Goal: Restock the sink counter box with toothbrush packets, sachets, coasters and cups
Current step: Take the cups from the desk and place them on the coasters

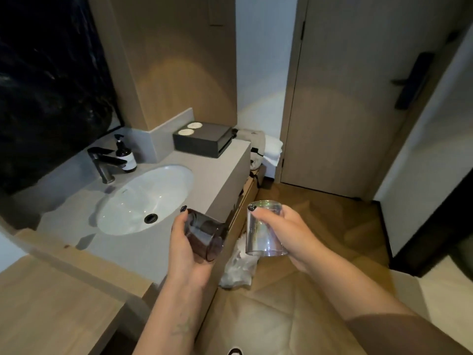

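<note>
fingers of the left hand [185, 242] curl round a smoky dark cup [204, 235]; the right hand [277, 226] wraps a clear cup [265, 229], base up. the counter [143, 248] spreads at nine o'clock, the black box [204, 139] at twelve with two coasters [190, 128] on top. likely risk: slick cups slipping or knocking together on the way over.

1. Cups: two — one dark cup [204, 235] within the left fingers [182, 228], one clear cup [265, 230] within the right fingers [266, 216].
2. Coasters [190, 128]: two, beyond the fingers.
3. Box [204, 140]: one.
4. Soap bottle [126, 156]: one.
</note>
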The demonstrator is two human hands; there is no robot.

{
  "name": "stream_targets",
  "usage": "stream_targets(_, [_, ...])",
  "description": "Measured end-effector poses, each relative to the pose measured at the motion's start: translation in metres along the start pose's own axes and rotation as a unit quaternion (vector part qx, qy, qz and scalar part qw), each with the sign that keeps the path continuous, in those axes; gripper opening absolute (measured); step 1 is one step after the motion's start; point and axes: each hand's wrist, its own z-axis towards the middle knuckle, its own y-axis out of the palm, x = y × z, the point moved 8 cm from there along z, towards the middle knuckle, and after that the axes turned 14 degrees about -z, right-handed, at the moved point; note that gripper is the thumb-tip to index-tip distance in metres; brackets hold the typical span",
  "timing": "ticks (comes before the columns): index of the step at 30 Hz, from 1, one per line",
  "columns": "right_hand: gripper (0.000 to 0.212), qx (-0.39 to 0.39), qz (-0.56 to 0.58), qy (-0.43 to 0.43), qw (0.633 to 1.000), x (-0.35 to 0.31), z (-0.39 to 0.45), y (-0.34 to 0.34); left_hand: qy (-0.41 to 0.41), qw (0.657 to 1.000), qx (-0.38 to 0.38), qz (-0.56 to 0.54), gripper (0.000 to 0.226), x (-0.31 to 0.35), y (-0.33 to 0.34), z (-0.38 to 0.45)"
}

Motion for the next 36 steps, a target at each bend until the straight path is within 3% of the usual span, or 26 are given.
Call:
stream_targets(3, [0.047,0.004,0.002,0.007,1.0,0.0,0.04,-0.013,-0.012,1.0,-0.008,0.009,0.023,-0.007,0.022,0.041])
stream_targets(8, [0.056,0.001,0.012,0.016,1.0,-0.01,0.126,-0.029,-0.019,1.0,0.005,0.022,0.027,-0.004,0.07,0.122])
stream_targets(18, [0.032,0.053,0.095,0.089,0.99,-0.02,0.283,-0.058,-0.027,0.998,-0.013,0.059,0.028,0.01,0.163,0.271])
stream_targets(22, [0.041,0.039,0.095,0.094,0.99,-0.025,0.335,-0.065,-0.022,0.998,-0.001,0.062,0.027,0.006,0.179,0.309])
stream_targets(30, [0.042,-0.057,0.104,0.073,0.99,-0.038,0.449,-0.081,0.033,0.998,0.057,-0.016,0.021,-0.008,0.212,0.368])
stream_targets(33, [0.059,-0.099,0.114,0.079,0.985,-0.047,0.493,-0.086,0.07,0.992,0.091,-0.046,0.022,-0.01,0.225,0.386])
stream_targets(36, [0.043,-0.14,0.143,0.079,0.977,-0.063,0.528,-0.088,0.094,0.985,0.104,-0.098,0.023,-0.011,0.238,0.4])
